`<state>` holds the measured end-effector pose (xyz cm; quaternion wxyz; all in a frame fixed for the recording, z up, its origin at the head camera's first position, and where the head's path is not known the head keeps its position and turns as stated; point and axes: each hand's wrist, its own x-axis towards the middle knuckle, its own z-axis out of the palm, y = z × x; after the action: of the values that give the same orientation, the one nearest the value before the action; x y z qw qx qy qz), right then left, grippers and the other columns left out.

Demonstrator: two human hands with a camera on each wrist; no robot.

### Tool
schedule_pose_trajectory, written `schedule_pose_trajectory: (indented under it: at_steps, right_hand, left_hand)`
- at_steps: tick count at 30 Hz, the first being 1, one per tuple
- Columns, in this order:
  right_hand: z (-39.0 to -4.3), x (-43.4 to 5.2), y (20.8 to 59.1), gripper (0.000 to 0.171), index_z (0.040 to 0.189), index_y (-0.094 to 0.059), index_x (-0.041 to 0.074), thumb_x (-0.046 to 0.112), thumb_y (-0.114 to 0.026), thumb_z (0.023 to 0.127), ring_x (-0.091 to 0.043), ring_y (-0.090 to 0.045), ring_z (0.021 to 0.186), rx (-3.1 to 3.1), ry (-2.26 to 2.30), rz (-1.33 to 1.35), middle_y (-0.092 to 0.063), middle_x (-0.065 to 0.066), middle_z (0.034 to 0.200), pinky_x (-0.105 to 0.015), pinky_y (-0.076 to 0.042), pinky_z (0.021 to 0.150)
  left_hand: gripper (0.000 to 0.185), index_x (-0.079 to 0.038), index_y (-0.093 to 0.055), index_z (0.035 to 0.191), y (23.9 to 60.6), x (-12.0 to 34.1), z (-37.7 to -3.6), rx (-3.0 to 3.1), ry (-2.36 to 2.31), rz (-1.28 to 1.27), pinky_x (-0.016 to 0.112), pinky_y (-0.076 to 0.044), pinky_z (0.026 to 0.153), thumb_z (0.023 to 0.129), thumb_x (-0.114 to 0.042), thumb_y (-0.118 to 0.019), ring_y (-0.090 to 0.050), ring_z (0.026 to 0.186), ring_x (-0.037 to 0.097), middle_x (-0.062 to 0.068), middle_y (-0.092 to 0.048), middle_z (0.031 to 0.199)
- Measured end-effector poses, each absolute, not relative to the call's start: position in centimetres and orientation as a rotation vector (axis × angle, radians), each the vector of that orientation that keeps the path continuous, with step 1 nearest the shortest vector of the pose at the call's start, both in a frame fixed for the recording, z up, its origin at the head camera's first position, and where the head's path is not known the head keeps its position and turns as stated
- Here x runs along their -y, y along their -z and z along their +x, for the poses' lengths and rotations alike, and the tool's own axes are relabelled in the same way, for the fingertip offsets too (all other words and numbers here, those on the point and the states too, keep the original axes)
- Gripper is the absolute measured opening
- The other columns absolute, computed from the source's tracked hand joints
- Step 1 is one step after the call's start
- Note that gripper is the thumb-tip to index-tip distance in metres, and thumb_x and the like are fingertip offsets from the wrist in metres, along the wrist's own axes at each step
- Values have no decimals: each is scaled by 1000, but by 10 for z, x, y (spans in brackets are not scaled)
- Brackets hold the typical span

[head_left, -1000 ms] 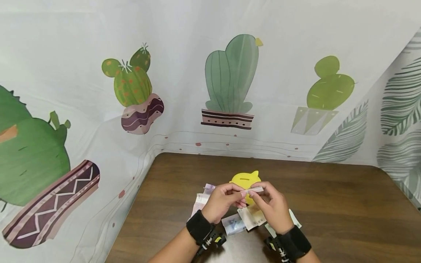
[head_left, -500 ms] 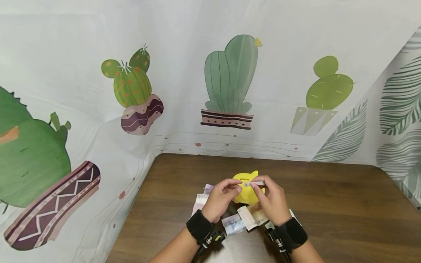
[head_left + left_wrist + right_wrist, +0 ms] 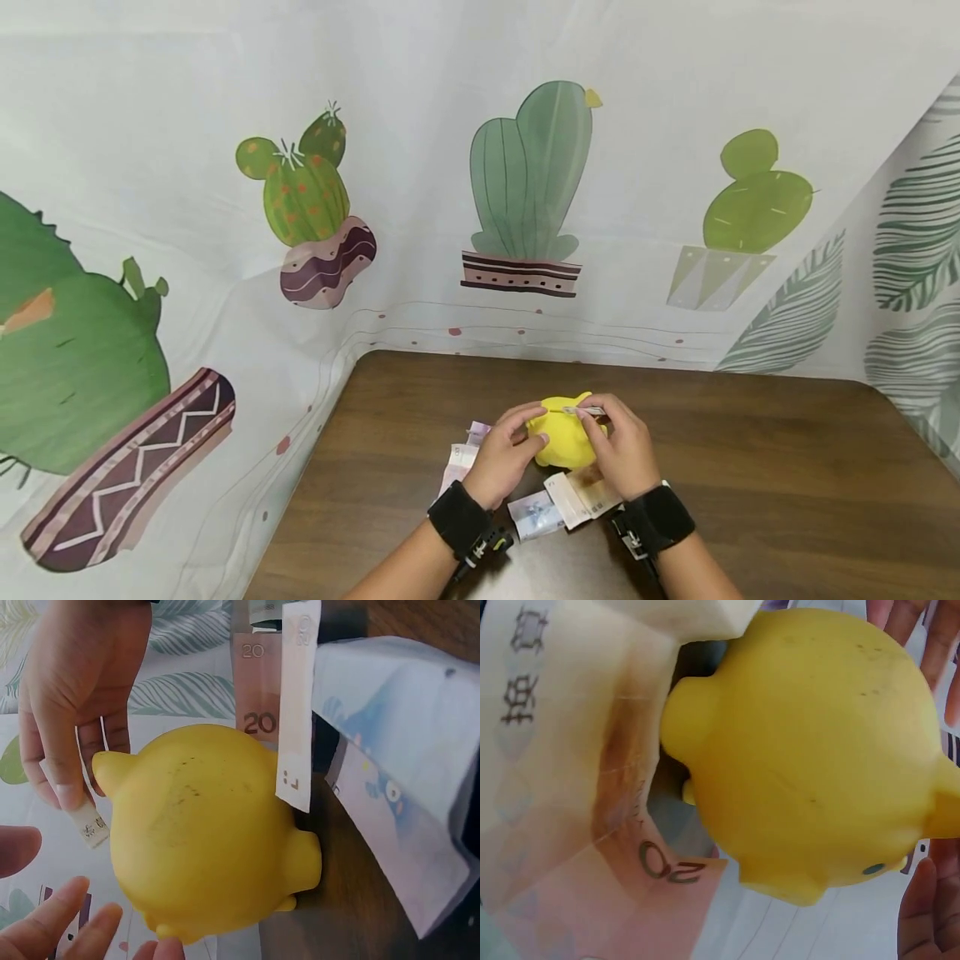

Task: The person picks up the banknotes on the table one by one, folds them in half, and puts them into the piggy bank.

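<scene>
At table centre sits the yellow piggy bank [image 3: 561, 436]. Right hand [image 3: 622, 454] pinches a folded banknote [image 3: 584, 411] over its top, at 1 o'clock. Left hand [image 3: 504, 454], fingers relaxed, touches its 9 o'clock side (loose banknotes [image 3: 534, 512] lie at 6).

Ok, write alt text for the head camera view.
A person's right hand pinches a folded banknote atop a yellow piggy bank, which the left hand steadies. More banknotes lie on the wooden table, before a cactus-print backdrop.
</scene>
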<state>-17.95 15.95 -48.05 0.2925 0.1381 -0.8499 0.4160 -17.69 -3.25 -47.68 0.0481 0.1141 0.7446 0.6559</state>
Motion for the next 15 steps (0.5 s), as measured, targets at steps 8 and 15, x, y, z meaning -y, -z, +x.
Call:
schedule_pose_trajectory:
  at_steps: [8, 15]
  right_hand:
    - [-183, -163, 480, 14, 102, -68, 12, 5, -73, 91, -11, -65, 90, 2332, -1068, 384, -71, 0, 100, -32, -59, 79]
    - [-187, -163, 475, 11, 103, -69, 12, 8, -72, 93, -15, -66, 93, 2405, -1034, 442, -71, -2, 104, -37, -60, 79]
  left_hand:
    - [52, -19, -53, 147, 477, 31, -175, -2269, -1893, 344, 52, -40, 116, 96, -18, -64, -38, 147, 39, 5, -44, 159]
    - [54, -23, -54, 147, 478, 31, -175, -2305, -1850, 368, 57, -25, 123, 94, -23, -66, -28, 154, 32, 18, -33, 163]
